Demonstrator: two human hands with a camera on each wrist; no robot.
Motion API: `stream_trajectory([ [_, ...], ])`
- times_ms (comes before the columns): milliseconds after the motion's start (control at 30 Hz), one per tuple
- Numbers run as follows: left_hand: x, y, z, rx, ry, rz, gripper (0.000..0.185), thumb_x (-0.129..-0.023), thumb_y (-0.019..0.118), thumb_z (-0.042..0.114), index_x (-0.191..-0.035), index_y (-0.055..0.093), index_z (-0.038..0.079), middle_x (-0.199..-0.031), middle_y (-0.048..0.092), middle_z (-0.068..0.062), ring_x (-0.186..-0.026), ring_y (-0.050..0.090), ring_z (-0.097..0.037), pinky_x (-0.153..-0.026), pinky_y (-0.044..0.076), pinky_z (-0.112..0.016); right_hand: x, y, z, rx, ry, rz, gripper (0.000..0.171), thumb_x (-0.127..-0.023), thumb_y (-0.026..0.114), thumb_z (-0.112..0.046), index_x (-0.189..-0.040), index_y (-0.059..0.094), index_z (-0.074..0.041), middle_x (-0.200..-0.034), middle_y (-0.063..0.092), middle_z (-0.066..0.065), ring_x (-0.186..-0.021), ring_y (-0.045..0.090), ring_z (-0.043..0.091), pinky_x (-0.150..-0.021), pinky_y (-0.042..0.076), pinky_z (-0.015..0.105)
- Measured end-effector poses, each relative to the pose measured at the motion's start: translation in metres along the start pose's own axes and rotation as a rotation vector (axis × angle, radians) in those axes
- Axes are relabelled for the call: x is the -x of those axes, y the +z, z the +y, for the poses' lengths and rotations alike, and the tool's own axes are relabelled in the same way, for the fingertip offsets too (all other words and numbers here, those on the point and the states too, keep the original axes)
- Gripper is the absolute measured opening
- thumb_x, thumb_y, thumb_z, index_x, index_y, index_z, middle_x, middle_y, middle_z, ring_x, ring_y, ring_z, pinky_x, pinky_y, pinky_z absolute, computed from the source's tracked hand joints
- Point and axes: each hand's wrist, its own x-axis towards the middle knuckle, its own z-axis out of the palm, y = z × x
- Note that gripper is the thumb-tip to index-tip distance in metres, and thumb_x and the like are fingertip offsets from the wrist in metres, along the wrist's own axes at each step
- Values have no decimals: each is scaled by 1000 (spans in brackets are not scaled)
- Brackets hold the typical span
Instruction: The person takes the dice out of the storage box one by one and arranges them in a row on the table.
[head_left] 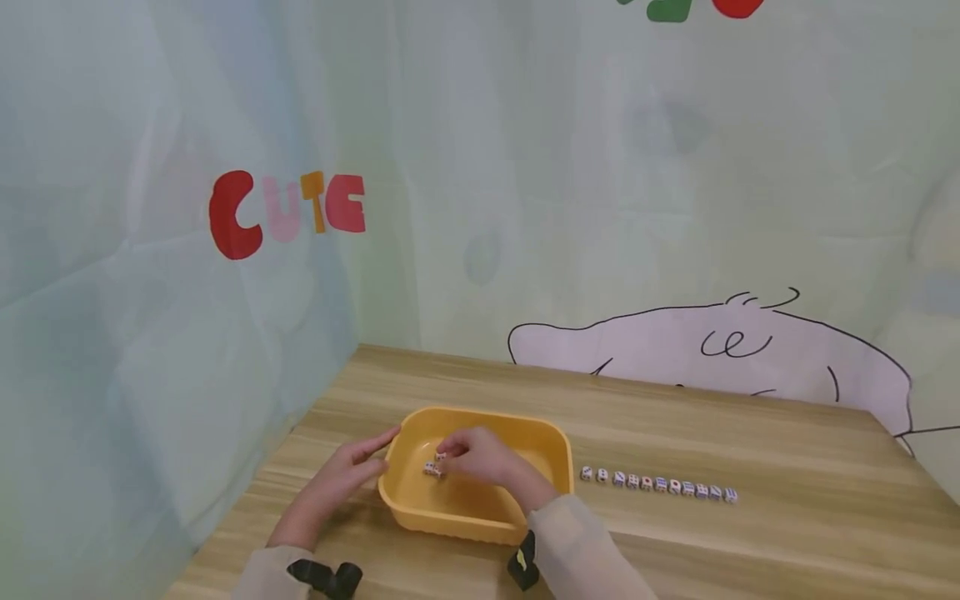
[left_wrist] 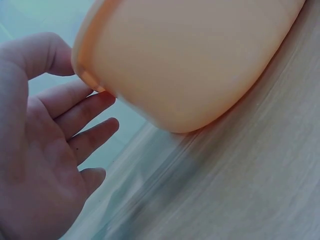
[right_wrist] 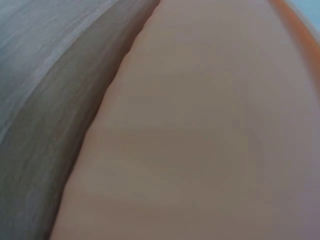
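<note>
inside the yellow plastic tub (head_left: 551, 454) on the wooden table (head_left: 787, 517), the right hand (head_left: 480, 457) pinches small dice (head_left: 432, 469) near its left wall, while the left hand (head_left: 341, 479), fingers spread flat, steadies the tub's outer left rim, a row of dice (head_left: 658, 484) running lengthwise to the right.

Basin (head_left: 480, 517): we see yellow-orange plastic, plain.
Dice in basin (head_left: 432, 469): we note white faces with dark and reddish pips.
Row of dice (head_left: 658, 484): we note white cubes with red, blue and dark pips.
Table (head_left: 750, 517): we see light wood grain, pale brown.
Backdrop (head_left: 525, 167): we see pale green-white, with "CUTE" lettering (head_left: 287, 212) in red, pink and orange.
Sleeves (head_left: 592, 558): we see beige.
</note>
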Motion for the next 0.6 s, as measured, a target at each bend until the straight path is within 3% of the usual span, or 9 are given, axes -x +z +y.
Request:
stream_trajectory([
  [200,-2,-1,-1,-23,-14,9,55,-89,54,12,-143,44,1,-147,42,-17,-137,34,-39,-109,31,-54,0,2,2,-24,45,-1,15,-81,72,-5,-94,71,3,-74,60,-2,-64,48,8,-56,39,17],
  [367,-4,1,-1,-10,-42,19,55,-89,54,13,-143,44,2,-147,41,-15,-138,33,-39,-110,29,-55,-2,4,6,-23,81,3,15,-81,72,-5,-94,72,1,-76,62,-2,-64,48,7,-56,40,17],
  [600,-4,0,-1,-21,0,11,55,-90,55,11,-142,43,-1,-147,41,-17,-137,34,-40,-109,30,-54,-3,6,7,-18,109,10,15,-81,73,-5,-95,72,1,-72,60,-2,-59,49,8,-53,40,18],
])
